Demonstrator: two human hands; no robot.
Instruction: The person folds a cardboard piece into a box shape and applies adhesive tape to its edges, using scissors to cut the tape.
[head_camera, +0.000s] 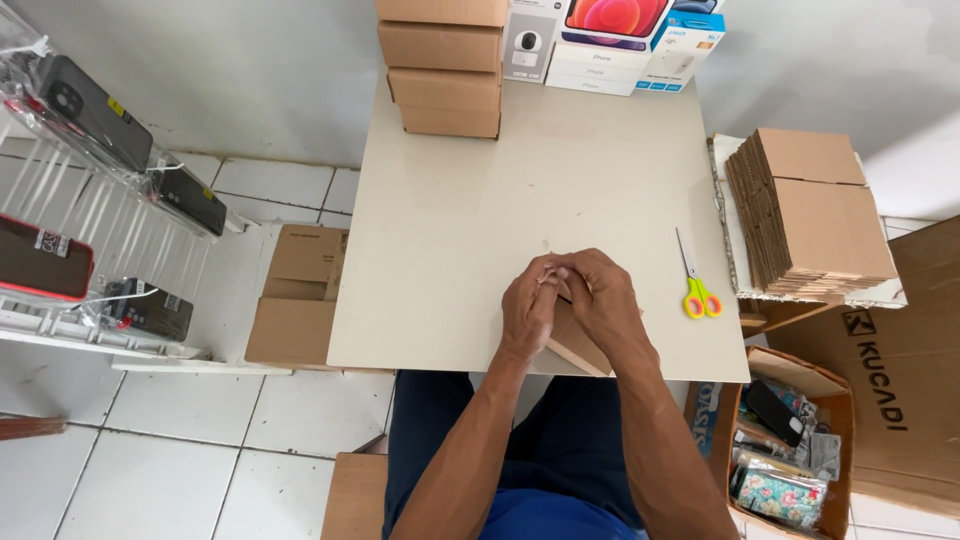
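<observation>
Both hands meet at the near edge of the cream worktop (450, 230): the left hand (528, 310) and right hand (603, 300) each have their grip closed on a flat cardboard piece (578, 345) lying under them. Yellow-handled scissors (697, 285) lie just to the right.

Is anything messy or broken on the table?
Nothing broken or spilled. Both hands, left hand and right hand, hold a flat cardboard piece poking past the table edge. The scissors lie apart.
</observation>
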